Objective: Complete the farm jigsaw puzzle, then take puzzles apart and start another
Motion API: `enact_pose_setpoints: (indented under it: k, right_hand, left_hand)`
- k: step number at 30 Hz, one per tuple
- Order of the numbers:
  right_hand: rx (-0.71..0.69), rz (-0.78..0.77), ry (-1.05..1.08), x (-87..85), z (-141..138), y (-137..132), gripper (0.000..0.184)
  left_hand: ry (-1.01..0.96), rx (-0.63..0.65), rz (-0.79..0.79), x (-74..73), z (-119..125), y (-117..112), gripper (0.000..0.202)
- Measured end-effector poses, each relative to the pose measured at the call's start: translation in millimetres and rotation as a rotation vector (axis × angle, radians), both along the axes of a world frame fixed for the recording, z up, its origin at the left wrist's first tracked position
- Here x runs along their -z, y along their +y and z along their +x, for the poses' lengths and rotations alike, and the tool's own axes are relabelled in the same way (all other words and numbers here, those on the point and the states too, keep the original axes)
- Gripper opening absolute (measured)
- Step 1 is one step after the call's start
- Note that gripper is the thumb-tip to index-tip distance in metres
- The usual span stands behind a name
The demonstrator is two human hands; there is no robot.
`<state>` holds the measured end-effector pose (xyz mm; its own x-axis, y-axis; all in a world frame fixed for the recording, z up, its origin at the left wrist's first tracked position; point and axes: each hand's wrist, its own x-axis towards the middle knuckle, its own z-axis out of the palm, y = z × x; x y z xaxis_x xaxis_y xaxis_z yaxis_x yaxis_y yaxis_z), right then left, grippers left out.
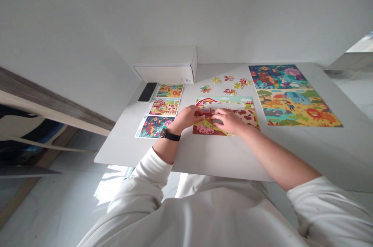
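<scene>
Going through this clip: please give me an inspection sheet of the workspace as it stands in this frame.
Surface: white table, with everything below spread across it.
Job's things: part-built farm jigsaw puzzle; loose puzzle pieces lie just beyond it; picture sheets stand in a column to its left; two large animal pictures lie to its right.
Clutter: black phone and white box near the far left corner.
Hands: left hand, with black watch, and right hand both rest on the puzzle; any grip on a piece cannot be told.
Cables: nothing seen.
Surroundings: white wall; pale floor beyond the table edge.
</scene>
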<state>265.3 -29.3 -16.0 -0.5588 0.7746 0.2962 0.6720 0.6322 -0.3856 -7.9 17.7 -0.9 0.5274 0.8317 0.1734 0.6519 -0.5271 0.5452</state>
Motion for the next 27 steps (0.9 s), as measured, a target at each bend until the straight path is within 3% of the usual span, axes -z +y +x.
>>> enact_pose_setpoints:
  k: [15,21,27]
  right_hand:
    - [-0.015,-0.01,-0.065,-8.5,-0.3,-1.0,0.021]
    - [-0.001,-0.015,-0.096,-12.1,-0.1,-2.4,0.022]
    - [0.006,0.02,-0.045,-12.8,0.2,-0.2,0.024]
  left_hand:
    - [0.031,0.049,0.021,0.5,-0.1,-0.6,0.02]
    - [-0.005,0.135,0.116,0.8,4.4,-0.9,0.019]
    - [0.023,0.233,0.145,2.3,7.1,-3.1,0.031]
